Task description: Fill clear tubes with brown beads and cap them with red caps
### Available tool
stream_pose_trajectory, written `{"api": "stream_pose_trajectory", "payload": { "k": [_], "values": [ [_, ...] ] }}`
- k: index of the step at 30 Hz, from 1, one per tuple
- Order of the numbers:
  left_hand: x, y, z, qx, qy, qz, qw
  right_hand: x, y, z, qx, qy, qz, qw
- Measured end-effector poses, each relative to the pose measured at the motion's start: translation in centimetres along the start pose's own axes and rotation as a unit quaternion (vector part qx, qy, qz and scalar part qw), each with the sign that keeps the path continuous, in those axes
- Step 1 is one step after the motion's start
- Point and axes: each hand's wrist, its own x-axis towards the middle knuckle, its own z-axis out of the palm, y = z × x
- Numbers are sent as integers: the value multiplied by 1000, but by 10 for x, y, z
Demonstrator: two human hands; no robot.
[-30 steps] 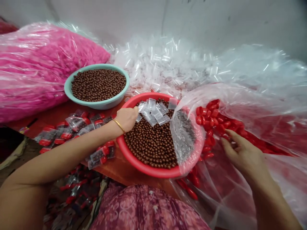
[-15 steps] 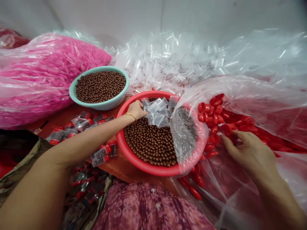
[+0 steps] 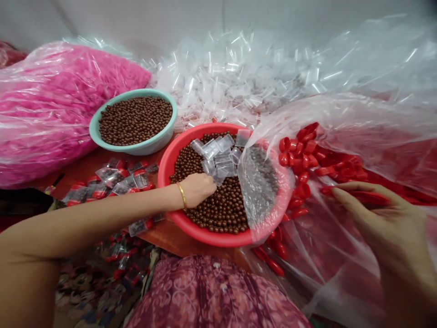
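Observation:
My left hand [image 3: 198, 189] is inside the red basin [image 3: 177, 218], resting on the brown balls [image 3: 225, 207]. Its fingers are curled, with a small clear bag [image 3: 215, 178] at their tips. More small clear bags [image 3: 218, 152] lie on the balls at the basin's far side. My right hand [image 3: 382, 218] is at the mouth of a big clear sack of red caps [image 3: 300, 155], on the right. Its fingers are pressed together around a long red piece [image 3: 370, 198], seemingly a cap.
A teal bowl [image 3: 136, 148] of brown balls stands at the back left, beside a pink-filled plastic sack [image 3: 51, 100]. A heap of empty clear bags [image 3: 232, 77] lies behind. Filled packets with red caps [image 3: 116, 180] are spread on the table's left. Patterned cloth [image 3: 211, 296] covers my lap.
My left hand drew back from the clear bags at the basin's far side toward the near side, over the balls. My right hand pulled back out of the red caps toward me.

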Motion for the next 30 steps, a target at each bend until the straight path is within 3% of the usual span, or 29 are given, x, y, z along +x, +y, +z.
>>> {"api": "stream_pose_trajectory", "payload": {
  "k": [4,6,8,12,14,15,19,23,27,30],
  "values": [
    [33,8,7,-140,42,-8,989,-8,-30,-9,121,-11,99,988],
    [42,6,8,-288,57,-27,956,-10,-43,-12,180,-28,146,972],
    [46,3,8,-469,70,-34,880,-11,-53,-12,237,-51,171,955],
    [39,-3,4,-727,103,-35,678,-10,-67,2,315,-124,128,932],
    [31,-4,1,-776,125,-32,617,-10,-78,15,340,-168,104,919],
    [26,-4,0,-787,134,-31,602,-11,-85,23,352,-188,96,912],
    [8,-3,1,-775,164,0,610,-19,-115,60,398,-227,32,888],
    [-1,-5,6,-732,227,29,641,-23,-129,86,351,-260,-66,897],
    [-1,-8,7,-702,261,39,662,-18,-129,85,219,-249,-238,913],
    [1,-7,8,-681,275,51,676,-12,-126,76,49,-207,-381,900]
  ]
}}
